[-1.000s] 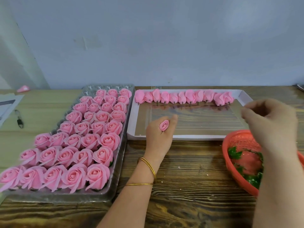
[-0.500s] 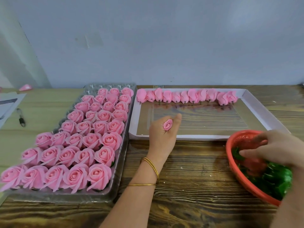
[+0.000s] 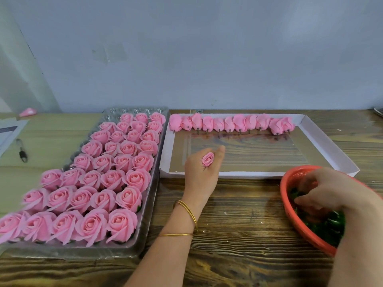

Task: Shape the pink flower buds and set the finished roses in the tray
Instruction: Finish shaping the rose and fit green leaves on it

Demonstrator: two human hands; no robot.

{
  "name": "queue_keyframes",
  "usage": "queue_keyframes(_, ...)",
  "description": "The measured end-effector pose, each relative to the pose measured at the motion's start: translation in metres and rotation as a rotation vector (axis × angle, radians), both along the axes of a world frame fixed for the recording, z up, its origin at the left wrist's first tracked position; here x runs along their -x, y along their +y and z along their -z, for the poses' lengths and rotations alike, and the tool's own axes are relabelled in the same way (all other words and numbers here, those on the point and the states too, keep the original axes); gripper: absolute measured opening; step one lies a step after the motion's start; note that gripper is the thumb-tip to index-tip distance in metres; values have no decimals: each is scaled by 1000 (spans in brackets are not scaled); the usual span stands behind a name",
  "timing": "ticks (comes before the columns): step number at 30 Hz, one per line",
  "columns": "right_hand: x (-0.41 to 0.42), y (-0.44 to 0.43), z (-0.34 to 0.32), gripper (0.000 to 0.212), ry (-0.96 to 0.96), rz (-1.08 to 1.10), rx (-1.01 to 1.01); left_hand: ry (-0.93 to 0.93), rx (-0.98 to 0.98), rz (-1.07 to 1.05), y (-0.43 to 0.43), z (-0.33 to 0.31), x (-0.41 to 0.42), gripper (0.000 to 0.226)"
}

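Wooden worktable at a blue wall: a worker's left hand (image 3: 200,175) pinches a pink bud (image 3: 207,159) at centre, rose tray (image 3: 147,228) at 9 o'clock, while the right hand (image 3: 325,193) reaches into a red basket (image 3: 298,222) at 4 o'clock, grasp indiscernible, ideally lifting one green piece (image 3: 329,228) cleanly.

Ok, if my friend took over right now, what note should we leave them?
Left grip holds a pink bud at the white box's front edge.
Right grip digs in the red basket of green pieces; whether it has caught one is hidden.
Done: finished roses nearly fill the clear tray.
Left: finish this bud, then the row of buds along the box's far edge.
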State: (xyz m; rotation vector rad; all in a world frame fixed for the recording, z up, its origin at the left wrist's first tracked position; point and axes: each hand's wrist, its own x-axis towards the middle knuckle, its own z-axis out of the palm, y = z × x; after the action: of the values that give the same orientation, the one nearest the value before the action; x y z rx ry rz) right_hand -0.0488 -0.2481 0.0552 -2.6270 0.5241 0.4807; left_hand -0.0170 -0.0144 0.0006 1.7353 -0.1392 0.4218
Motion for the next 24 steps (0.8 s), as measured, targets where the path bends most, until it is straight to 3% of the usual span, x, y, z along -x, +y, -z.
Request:
queue_keyframes(10, 0, -1, -1, 18, 12, 74, -74, 14, 6, 2, 0, 0, 1, 52)
queue_keyframes(24, 2, -2, -8, 17, -298, 152, -66, 17, -21, 17, 0, 1, -1, 50)
